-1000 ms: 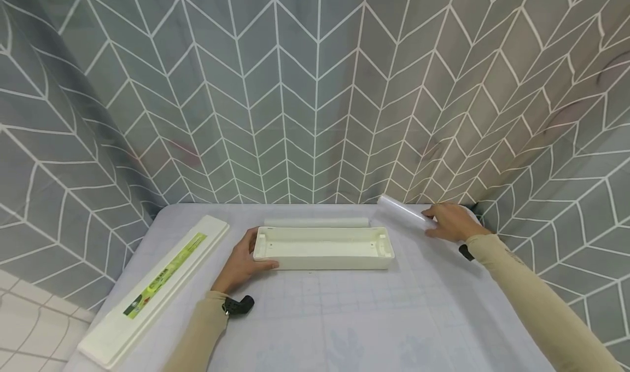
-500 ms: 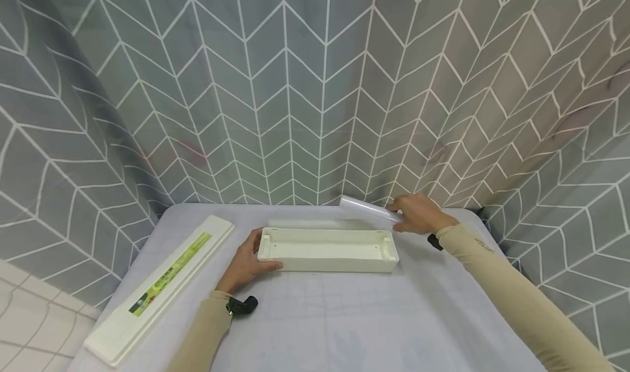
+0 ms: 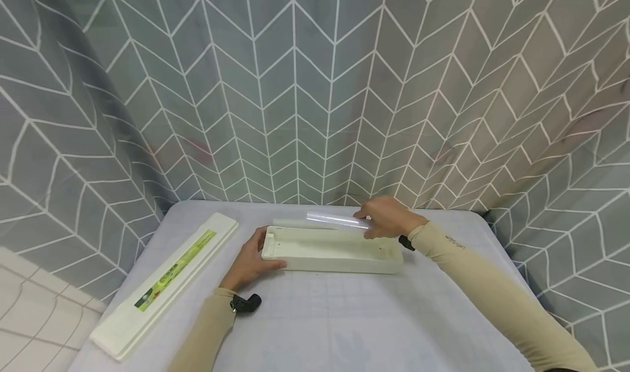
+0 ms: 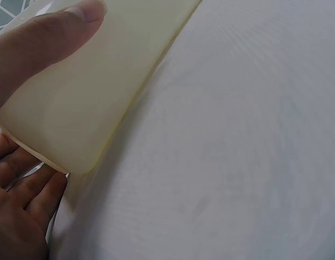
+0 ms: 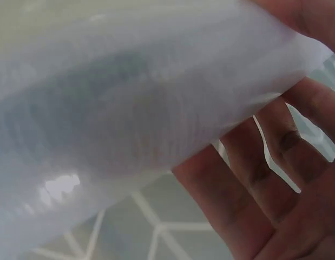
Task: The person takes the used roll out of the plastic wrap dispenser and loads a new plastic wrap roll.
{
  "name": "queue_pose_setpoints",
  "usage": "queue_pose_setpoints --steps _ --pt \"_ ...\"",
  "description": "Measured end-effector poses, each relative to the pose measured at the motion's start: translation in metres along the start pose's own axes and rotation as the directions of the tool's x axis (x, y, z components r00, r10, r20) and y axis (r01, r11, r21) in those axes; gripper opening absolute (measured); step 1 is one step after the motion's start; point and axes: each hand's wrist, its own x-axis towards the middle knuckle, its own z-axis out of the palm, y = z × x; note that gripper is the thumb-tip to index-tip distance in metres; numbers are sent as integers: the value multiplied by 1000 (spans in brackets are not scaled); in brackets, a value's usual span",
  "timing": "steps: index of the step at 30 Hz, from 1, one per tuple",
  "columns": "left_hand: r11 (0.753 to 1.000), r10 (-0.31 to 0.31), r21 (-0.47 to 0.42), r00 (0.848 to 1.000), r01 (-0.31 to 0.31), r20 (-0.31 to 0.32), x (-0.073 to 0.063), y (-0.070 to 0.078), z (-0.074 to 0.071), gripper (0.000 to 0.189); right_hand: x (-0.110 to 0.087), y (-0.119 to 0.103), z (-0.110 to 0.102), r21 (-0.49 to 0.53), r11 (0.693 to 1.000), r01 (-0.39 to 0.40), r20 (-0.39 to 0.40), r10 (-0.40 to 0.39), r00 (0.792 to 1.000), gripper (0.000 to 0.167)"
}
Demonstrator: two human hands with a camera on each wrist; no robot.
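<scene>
A long cream plastic box (image 3: 339, 264), its top uncovered, sits on the cloth-covered table. My left hand (image 3: 250, 260) grips its left end, thumb on the front wall (image 4: 75, 103) and the other fingers round the end and back. My right hand (image 3: 389, 217) holds a shiny, clear roll of cling film (image 3: 330, 219) near its right end. In the head view, the roll slants a little above the box's back rim. Close up in the right wrist view, the thumb is on one side of the roll and several fingers (image 5: 254, 146) on the other.
At the left of the table lies a long white lid (image 3: 197, 262) with a green printed label (image 3: 174, 271). A pale strip (image 3: 287, 222) shows behind the box. A grey patterned curtain (image 3: 315, 87) hangs at the table's back edge.
My right hand has carried the cling film roll left and over the back of the box, and the roll now lies more level. The left hand keeps its grip on the box.
</scene>
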Motion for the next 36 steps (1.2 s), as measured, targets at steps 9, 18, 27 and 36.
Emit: queue_pose_setpoints --steps 9,18,27,36 --pt "1000 11 -26 1000 -11 1 0 2 3 104 25 -26 10 -2 991 131 22 -131 991 24" --pt "999 24 -49 1000 -24 0 1 -1 5 101 41 -43 28 26 987 162 64 -163 985 28" --pt "998 26 -53 1000 -26 -2 1 0 4 102 55 -52 43 94 983 156 96 -165 982 30" --pt "999 25 -44 1000 -25 -9 1 -1 1 102 59 -54 50 78 986 148 109 -156 982 25"
